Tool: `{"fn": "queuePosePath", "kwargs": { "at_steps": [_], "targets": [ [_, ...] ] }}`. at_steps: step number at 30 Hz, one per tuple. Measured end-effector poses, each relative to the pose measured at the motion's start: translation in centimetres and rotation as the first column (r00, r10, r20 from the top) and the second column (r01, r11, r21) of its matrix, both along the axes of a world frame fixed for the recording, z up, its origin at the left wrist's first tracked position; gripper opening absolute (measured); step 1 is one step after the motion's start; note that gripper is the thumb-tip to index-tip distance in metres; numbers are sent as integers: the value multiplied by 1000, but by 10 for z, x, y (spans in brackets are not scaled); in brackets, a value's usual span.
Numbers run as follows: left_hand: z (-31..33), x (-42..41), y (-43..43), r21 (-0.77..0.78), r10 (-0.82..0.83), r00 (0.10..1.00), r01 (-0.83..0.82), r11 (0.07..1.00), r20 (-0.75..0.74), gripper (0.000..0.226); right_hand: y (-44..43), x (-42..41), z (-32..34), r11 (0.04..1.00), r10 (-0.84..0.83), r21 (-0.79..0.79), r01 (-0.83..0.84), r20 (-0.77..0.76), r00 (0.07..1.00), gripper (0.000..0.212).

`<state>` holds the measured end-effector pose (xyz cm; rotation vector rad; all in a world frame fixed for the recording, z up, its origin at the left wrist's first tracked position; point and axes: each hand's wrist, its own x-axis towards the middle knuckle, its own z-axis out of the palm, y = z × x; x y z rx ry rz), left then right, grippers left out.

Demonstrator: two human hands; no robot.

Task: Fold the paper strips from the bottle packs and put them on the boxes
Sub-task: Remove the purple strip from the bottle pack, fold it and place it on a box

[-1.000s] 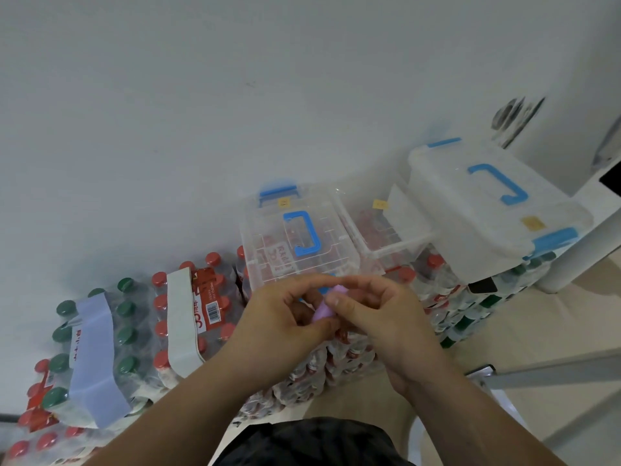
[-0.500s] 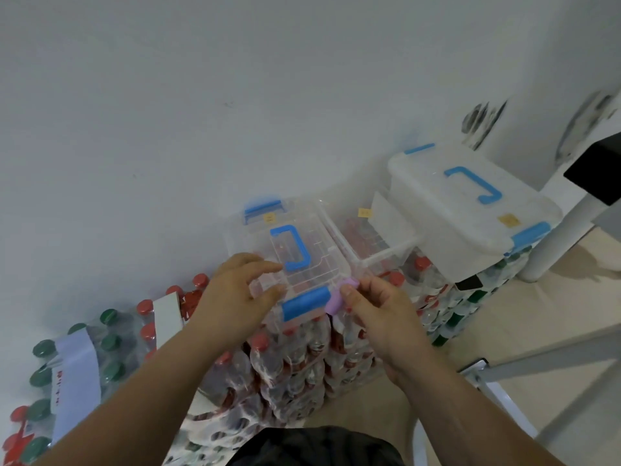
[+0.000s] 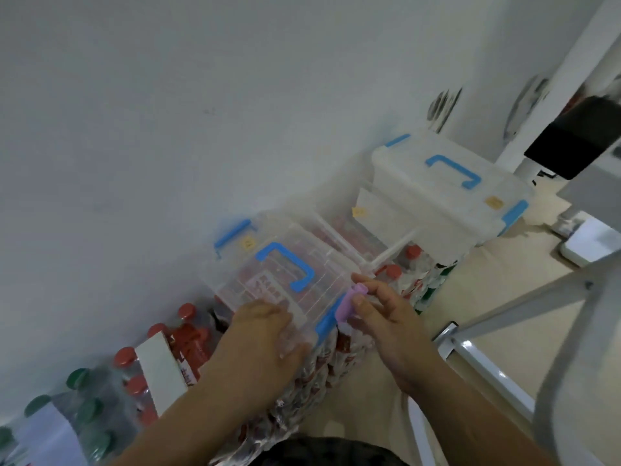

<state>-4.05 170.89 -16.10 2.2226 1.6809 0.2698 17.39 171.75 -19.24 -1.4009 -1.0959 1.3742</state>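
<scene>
Pinching a small folded lilac paper strip [image 3: 349, 306], your right hand [image 3: 386, 326] holds it at the near right corner of the clear plastic box with blue handle [image 3: 285, 267]. Your left hand [image 3: 265, 338] lies spread over that box's front edge, holding nothing. White paper strips [image 3: 161, 371] remain on the red-capped bottle packs [image 3: 188, 334], so more folding is probably left.

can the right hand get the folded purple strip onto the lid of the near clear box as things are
Probably yes. The right hand pinches the folded purple strip right beside the near clear box, and the lid by the blue handle looks bare. The left hand rests only on the box's front edge.
</scene>
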Motion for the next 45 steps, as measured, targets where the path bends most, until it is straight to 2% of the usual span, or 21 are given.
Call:
{"fn": "queuePosePath", "kwargs": {
  "at_steps": [3, 5, 7, 9, 10, 12, 13, 15, 19, 22, 24, 26, 29, 32, 40, 43, 45],
  "targets": [
    [6, -3, -1, -88, -107, 994, 105, 991, -9, 54, 3, -5, 4, 998, -68, -6, 69, 36, 997, 24],
    [9, -10, 6, -96, -137, 987, 145, 985, 81, 50, 2, -10, 10, 997, -79, 4, 79, 80, 994, 20],
    [10, -19, 16, -49, -145, 976, 155, 987, 160, 51, -2, -16, 14, 994, -107, 5, 107, 137, 985, 26],
    [-1, -34, 31, 102, -112, 988, 102, 990, 102, 55, -7, -23, 14, 987, -157, -4, 161, 198, 967, 27],
    [-3, -40, 37, 115, -65, 996, 58, 992, 55, 61, -9, -26, 13, 983, -180, -6, 186, 221, 958, 26],
    [-4, -48, 46, 7, 5, 996, -5, 1000, -87, 84, -12, -33, 13, 974, -220, -5, 228, 243, 945, 23],
    [-9, -52, 49, -50, -6, 988, -2, 999, -154, 96, -12, -36, 14, 970, -233, -5, 243, 264, 936, 21],
    [-21, -57, 51, -102, -58, 979, 39, 994, -193, 108, -8, -40, 13, 963, -253, -5, 271, 339, 906, 21],
    [-28, -57, 49, -27, -37, 986, 33, 999, -161, 102, 6, -44, 11, 953, -271, 33, 300, 535, 800, 42],
    [-30, -57, 49, -27, -39, 985, 35, 999, -170, 103, 16, -48, 14, 964, -235, 64, 259, 666, 708, 36],
    [-29, -57, 50, -29, -45, 984, 41, 999, -170, 102, 21, -52, 19, 976, -186, 71, 206, 769, 612, 31],
    [-29, -56, 50, -30, -47, 978, 42, 999, -202, 103, 27, -57, 26, 986, -122, 43, 162, 845, 520, 35],
    [-28, -54, 52, -34, -42, 976, 35, 999, -213, 105, 35, -58, 31, 989, -63, -9, 148, 879, 472, 37],
    [-27, -55, 53, -49, -47, 978, 38, 998, -202, 105, 34, -53, 26, 985, -99, 20, 173, 880, 464, 34],
    [-27, -58, 52, -33, -58, 977, 53, 998, -204, 103, 14, -34, 8, 954, -256, 103, 280, 764, 593, 36],
    [-26, -59, 49, -12, -49, 985, 48, 999, -163, 104, 9, -41, 6, 938, -335, 206, 278, 744, 578, 29],
    [-25, -62, 46, 21, -38, 992, 41, 999, -120, 103, 9, -51, 10, 925, -379, 312, 215, 746, 548, 26]
  ]
}}
